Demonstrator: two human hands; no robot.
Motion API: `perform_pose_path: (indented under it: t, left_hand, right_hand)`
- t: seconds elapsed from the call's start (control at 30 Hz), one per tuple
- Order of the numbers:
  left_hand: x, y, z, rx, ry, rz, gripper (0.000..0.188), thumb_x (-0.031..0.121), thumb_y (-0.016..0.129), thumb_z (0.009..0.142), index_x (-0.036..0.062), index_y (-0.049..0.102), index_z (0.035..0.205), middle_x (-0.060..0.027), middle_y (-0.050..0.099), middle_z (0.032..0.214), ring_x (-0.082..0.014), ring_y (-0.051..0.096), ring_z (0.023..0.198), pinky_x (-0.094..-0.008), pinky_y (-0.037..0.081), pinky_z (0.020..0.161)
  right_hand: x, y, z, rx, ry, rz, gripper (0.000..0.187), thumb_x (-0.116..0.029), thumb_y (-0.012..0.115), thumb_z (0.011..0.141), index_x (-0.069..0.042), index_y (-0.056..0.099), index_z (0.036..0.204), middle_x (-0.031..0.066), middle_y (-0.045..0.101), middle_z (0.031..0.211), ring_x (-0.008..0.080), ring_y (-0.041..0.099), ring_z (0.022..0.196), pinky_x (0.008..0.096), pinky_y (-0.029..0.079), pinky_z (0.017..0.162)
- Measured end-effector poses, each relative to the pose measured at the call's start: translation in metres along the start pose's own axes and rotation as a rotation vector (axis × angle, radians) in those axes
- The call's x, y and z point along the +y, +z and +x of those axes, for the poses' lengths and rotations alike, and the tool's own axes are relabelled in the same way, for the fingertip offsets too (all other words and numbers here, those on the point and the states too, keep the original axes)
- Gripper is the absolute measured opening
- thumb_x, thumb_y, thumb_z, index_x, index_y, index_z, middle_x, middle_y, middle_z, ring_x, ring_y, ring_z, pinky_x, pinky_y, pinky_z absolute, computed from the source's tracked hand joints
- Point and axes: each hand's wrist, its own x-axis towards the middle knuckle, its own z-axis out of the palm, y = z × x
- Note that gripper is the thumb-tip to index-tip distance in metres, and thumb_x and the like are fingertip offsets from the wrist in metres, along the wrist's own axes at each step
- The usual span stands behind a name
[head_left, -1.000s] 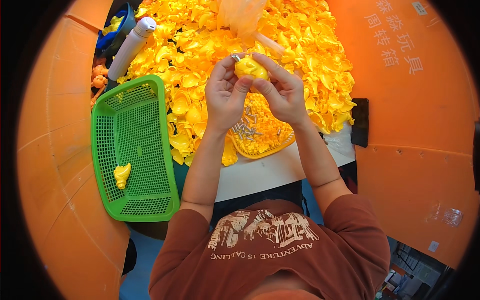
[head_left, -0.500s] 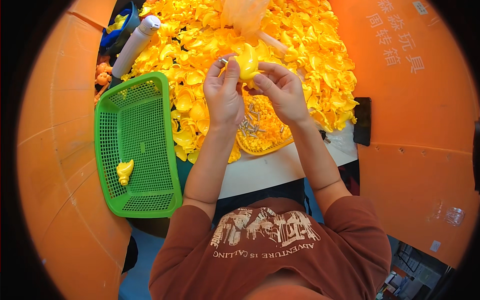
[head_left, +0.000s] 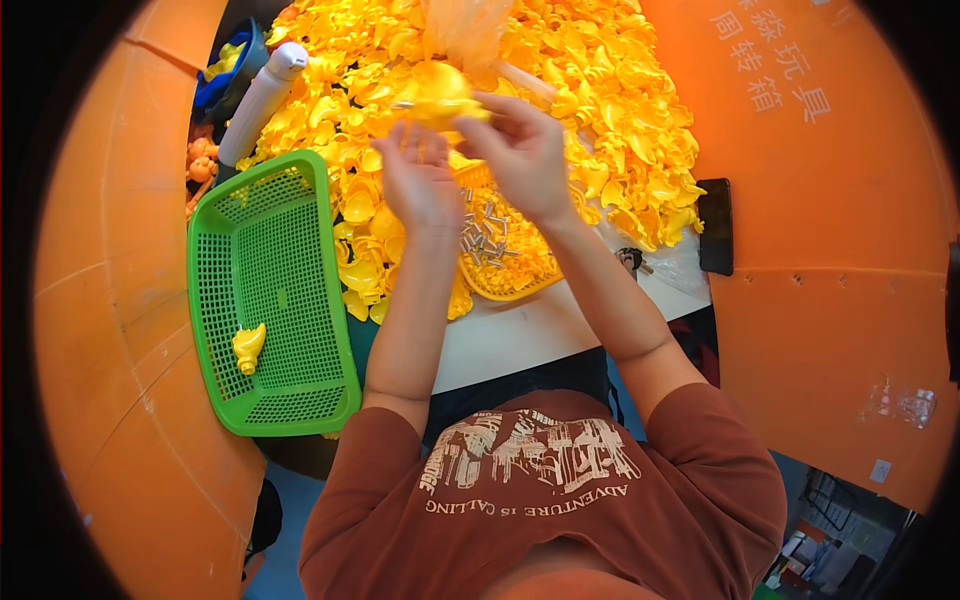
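My right hand (head_left: 522, 150) grips a glossy, rounded yellow plastic toy part (head_left: 438, 92), held up over the heap and blurred by motion. A thin silvery metal bit (head_left: 403, 104) shows at that part's left side. Just below it is my left hand (head_left: 420, 185), with palm turned up and fingers stretched out; it looks free of the part, though its fingertips are smeared. Beneath my hands, short metal pins (head_left: 485, 235) lie among small yellow pieces in a shallow yellow basket (head_left: 515, 297).
Curved yellow shells (head_left: 630, 130) are heaped across the table (head_left: 490, 345). At left stands a green basket (head_left: 340, 300) holding one yellow toy part (head_left: 249, 348). Behind it are a pale bottle (head_left: 262, 105) and a blue container (head_left: 250, 65). Orange panels (head_left: 830, 330) flank both sides; a dark phone-like slab (head_left: 716, 225) leans right.
The yellow toy part has moved up and left and turned in my right hand. My left hand has come off it and opened its fingers. The whole view has shifted slightly.
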Motion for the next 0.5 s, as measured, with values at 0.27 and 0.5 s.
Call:
perform_pose_path:
  t: [0.27, 0.5]
  left_hand:
    - [0.025, -0.015, 0.021, 0.296, 0.068, -0.145, 0.035, 0.037, 0.037, 0.095, 0.0077, 0.051, 0.109, -0.0110, 0.055, 0.109, -0.0265, 0.051, 0.105, -0.0396, 0.035, 0.097]
    - [0.046, 0.005, -0.003, 0.098, 0.177, -0.114, 0.017, 0.025, 0.046, 0.093, 0.0085, 0.050, 0.096, -0.0052, 0.056, 0.092, -0.0204, 0.054, 0.083, -0.0349, 0.043, 0.081]
  right_hand:
    - [-0.003, 0.113, -0.013, -0.858, -0.241, -0.844, 0.041, -0.046, 0.058, 0.078, -0.007, 0.063, 0.091, 0.0170, 0.062, 0.074, 0.0348, 0.061, 0.073, 0.0447, 0.045, 0.073]
    - [-0.005, 0.007, 0.010, -0.142, -0.173, -0.582, 0.024, -0.011, 0.061, 0.081, -0.001, 0.063, 0.102, 0.0104, 0.067, 0.090, 0.0171, 0.065, 0.085, 0.0269, 0.049, 0.074]
